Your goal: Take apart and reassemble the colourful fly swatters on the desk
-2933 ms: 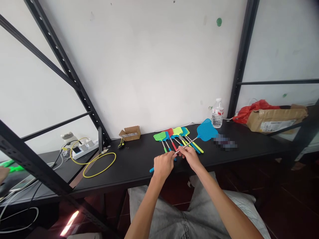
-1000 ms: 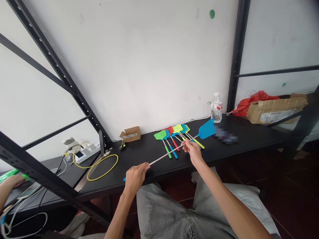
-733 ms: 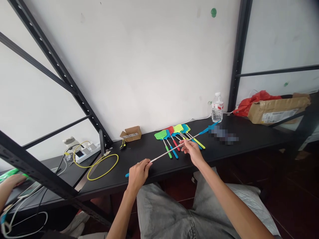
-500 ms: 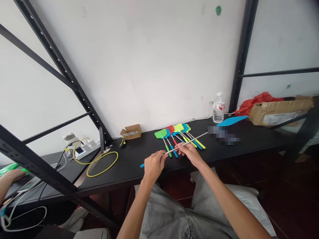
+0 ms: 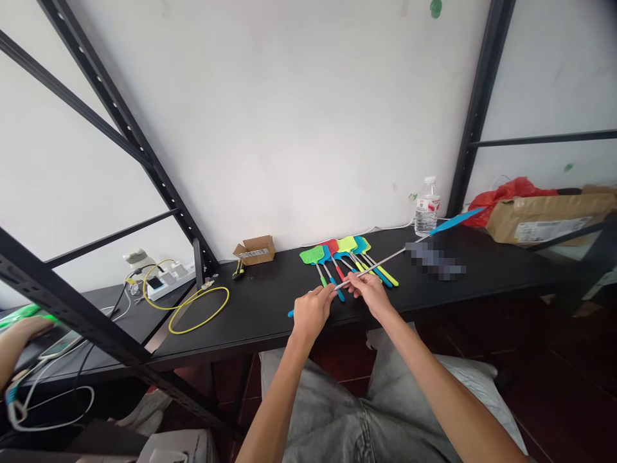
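Observation:
A blue fly swatter [image 5: 454,222] with a long thin metal rod stretches across both hands, its blue head out to the right and its blue handle end to the left. My left hand [image 5: 312,313] is closed around the lower part, hiding most of the handle. Farther up, my right hand [image 5: 367,292] pinches the rod. Behind my hands several fly swatters [image 5: 346,244] in green, blue, red and yellow lie side by side on the black table, heads toward the wall and handles toward me.
A water bottle [image 5: 427,206] stands by the wall. Left of the swatters sit a small open cardboard box [image 5: 255,249], a black-and-yellow item [image 5: 238,270] and a looped yellow cable [image 5: 198,310]. A power strip [image 5: 171,281] lies farther left, near another person's hand [image 5: 31,326]. At right is a large carton [image 5: 544,218].
My left hand has slid to the right and slightly up, closer to my right hand. The swatter's head has risen a little, and the view has shifted slightly.

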Action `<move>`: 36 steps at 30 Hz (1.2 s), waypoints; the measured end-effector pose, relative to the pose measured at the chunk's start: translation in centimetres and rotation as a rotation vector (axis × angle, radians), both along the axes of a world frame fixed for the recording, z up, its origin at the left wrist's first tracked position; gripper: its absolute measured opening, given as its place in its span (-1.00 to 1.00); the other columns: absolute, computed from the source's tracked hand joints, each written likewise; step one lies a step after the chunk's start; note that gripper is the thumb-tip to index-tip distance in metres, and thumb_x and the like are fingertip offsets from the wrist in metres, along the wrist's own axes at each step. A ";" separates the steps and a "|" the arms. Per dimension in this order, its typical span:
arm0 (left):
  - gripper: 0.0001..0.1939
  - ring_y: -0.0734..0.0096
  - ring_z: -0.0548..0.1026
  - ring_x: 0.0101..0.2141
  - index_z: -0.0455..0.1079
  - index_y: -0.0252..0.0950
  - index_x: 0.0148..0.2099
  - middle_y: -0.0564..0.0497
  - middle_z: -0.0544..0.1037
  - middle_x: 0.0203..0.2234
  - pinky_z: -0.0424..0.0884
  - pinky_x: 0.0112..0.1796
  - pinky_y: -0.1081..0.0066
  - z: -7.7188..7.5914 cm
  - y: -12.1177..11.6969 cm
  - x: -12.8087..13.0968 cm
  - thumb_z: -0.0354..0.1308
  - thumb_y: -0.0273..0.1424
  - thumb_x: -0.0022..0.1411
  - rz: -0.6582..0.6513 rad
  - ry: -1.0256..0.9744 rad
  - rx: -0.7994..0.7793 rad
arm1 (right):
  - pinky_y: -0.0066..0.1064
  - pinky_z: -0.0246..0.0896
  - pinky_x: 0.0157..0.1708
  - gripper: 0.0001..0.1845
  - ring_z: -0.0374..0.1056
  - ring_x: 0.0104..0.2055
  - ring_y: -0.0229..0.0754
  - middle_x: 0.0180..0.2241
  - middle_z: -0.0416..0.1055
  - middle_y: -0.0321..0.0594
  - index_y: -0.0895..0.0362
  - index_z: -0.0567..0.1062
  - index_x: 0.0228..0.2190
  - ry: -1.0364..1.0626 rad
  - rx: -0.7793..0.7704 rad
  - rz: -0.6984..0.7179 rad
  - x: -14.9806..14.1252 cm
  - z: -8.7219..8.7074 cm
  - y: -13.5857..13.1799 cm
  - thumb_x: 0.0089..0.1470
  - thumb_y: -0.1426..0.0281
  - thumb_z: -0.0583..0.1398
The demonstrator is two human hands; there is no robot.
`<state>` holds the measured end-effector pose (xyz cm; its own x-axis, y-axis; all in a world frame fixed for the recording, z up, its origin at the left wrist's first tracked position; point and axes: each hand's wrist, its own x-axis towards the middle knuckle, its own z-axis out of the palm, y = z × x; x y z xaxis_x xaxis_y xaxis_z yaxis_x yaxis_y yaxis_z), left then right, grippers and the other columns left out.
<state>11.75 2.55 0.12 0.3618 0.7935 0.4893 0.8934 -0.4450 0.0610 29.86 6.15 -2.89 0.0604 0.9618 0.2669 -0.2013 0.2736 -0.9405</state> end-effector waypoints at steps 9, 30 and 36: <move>-0.55 0.41 0.51 -0.38 0.43 -0.05 0.05 0.02 0.57 -0.35 0.09 -0.49 0.50 -0.1 0.4 -0.6 -0.25 -0.11 0.45 -0.036 -0.003 -0.001 | -0.43 0.22 -0.57 -0.52 0.35 -0.45 -0.18 -0.47 0.51 -0.08 0.18 0.62 -0.44 0.055 -0.014 -0.044 -0.1 -0.2 0.2 0.00 -0.02 0.27; -0.61 0.43 0.53 -0.37 0.48 -0.16 0.02 0.00 0.59 -0.35 0.17 -0.46 0.53 -1.2 0.6 -6.7 -0.12 -0.17 0.44 -0.087 -0.040 0.059 | -0.49 0.25 -0.60 -0.53 0.35 -0.49 -0.24 -0.51 0.48 -0.11 0.19 0.61 -0.46 0.175 -0.040 -0.094 0.0 -0.2 0.4 -0.05 -0.01 0.31; -0.61 0.42 0.53 -0.39 0.48 -0.19 0.03 -0.01 0.59 -0.38 0.17 -0.48 0.53 -1.3 0.5 -7.3 -0.11 -0.18 0.44 -0.092 -0.026 0.070 | -0.47 0.27 -0.58 -0.54 0.37 -0.48 -0.23 -0.49 0.50 -0.10 0.19 0.60 -0.47 0.184 -0.037 -0.095 0.1 0.0 0.2 -0.03 0.00 0.30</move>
<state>4.40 3.05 -1.17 0.4178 0.7213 0.5524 0.8474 -0.5287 0.0495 29.94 6.31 -2.88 0.1956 0.9584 0.2077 -0.3459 0.2656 -0.8999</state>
